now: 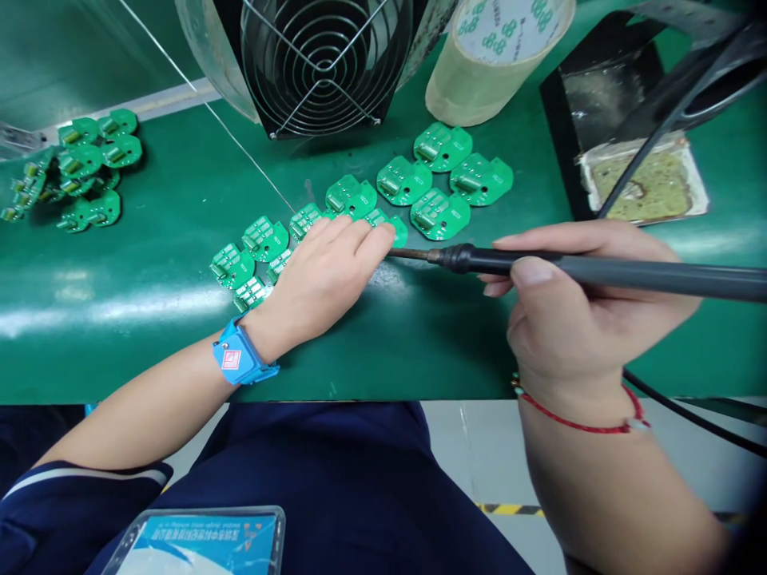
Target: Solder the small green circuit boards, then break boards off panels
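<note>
My right hand is closed around a soldering iron, held like a pen. The iron's metal tip points left and ends by my left fingertips, where the contact point is hidden. My left hand, palm down with curled fingers, covers part of a group of green circuit boards. A thin solder wire slants down from the upper left to this hand; its end is hidden under the fingers. One board shows just beyond the left fingertips, partly covered. More boards lie to its upper right.
A fan with a wire guard stands at the back. Beside it is a large tape roll. An iron stand with a yellowish sponge sits at right. More boards are heaped at left. The iron's cable hangs near the table edge.
</note>
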Motion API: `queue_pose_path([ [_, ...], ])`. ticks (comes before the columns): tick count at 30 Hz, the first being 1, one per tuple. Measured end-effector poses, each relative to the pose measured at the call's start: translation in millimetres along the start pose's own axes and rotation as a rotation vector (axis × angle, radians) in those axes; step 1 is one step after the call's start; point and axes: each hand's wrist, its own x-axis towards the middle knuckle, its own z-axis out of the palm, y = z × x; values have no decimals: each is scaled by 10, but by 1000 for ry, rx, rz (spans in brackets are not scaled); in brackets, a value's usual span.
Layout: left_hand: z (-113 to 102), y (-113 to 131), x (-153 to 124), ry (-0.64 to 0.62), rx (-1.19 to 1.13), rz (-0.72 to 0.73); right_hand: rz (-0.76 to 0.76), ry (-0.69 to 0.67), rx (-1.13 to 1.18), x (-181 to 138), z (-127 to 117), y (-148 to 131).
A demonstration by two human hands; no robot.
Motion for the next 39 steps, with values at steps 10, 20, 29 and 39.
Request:
queue_pose_path([
  [10,-21,6,-4,-20,-31,-26,-38,22,4,-8,6,22],
  [20,39,2,-6,-1,-62,-23,-3,-19,-18,16,-27,-42],
  [29,-221,-384,-2,186,-86,-238,7,96,34,32,7,-53],
  [39,-547,-973,-530,-82,-254,-663,-207,88,-315,697,24,62],
])
